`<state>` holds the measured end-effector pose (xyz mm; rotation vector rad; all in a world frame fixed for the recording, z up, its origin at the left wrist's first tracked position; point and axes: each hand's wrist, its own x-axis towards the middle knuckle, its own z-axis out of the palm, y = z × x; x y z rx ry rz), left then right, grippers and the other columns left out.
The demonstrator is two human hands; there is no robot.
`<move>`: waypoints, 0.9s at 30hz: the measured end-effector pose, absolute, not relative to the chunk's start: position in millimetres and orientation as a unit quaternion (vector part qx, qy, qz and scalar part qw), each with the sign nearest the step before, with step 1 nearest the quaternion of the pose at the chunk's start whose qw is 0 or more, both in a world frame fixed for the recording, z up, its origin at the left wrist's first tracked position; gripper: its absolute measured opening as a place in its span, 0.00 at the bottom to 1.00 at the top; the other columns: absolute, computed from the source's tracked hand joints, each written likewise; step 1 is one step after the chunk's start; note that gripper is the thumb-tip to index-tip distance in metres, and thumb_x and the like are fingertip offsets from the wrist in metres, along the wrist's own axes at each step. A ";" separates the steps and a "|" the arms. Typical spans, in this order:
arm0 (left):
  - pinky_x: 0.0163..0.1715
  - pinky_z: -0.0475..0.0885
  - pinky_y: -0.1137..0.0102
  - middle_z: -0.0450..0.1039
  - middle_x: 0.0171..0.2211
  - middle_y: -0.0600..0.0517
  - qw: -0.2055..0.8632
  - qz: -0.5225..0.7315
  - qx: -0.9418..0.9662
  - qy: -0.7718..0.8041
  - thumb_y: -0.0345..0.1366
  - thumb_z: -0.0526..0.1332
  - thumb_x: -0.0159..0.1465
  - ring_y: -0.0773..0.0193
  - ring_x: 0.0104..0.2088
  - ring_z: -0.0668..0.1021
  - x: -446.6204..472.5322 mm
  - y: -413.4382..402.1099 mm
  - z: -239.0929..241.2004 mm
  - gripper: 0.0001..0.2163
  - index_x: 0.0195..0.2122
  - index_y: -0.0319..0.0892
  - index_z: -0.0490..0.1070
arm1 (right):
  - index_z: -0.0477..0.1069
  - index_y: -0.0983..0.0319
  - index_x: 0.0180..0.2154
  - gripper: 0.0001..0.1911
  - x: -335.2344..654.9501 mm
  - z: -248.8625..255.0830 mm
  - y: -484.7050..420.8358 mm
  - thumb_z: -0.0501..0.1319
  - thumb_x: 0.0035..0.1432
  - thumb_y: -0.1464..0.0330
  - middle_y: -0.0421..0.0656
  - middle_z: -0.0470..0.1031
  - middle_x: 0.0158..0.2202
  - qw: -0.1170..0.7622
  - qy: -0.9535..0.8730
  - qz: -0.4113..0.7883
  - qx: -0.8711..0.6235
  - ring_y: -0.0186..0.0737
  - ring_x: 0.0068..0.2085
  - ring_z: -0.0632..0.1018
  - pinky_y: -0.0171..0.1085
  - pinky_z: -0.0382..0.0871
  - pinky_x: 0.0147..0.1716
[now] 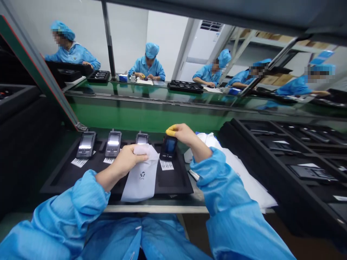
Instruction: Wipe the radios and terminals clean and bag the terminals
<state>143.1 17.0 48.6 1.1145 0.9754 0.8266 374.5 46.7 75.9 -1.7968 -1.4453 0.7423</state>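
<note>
My left hand (pixel 127 159) pinches the top of a white plastic bag (pixel 139 182) printed with a recycling mark and "CPE". The bag hangs over the front of a black foam tray (pixel 173 182). Yellow finger covers are on the fingertips of my right hand (pixel 183 134), which grips the top of a black handheld device (pixel 168 147) with a lit bluish screen. That device stands tilted at the tray's right side, above a barcode label sheet (pixel 166 165). More such devices are in the tray: one at left (pixel 86 144), one beside it (pixel 113 143), and one partly hidden behind the bag (pixel 142 138).
White bags (pixel 241 169) are piled right of the tray. Stacked black trays (pixel 295 169) with devices stand at far right, dark foam stacks (pixel 24 144) at left. Beyond the green divider (pixel 151 117), several co-workers in blue sit along a bench (pixel 130 90).
</note>
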 end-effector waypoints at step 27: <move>0.26 0.69 0.71 0.77 0.25 0.51 0.646 0.393 0.519 0.399 0.45 0.73 0.40 0.65 0.25 0.75 153.3 8.4 52.3 0.18 0.27 0.38 0.76 | 0.73 0.62 0.22 0.14 317.0 132.5 6.9 0.71 0.39 0.59 0.36 0.73 0.24 0.634 -0.529 0.249 -0.506 0.30 0.28 0.71 0.34 0.66 0.30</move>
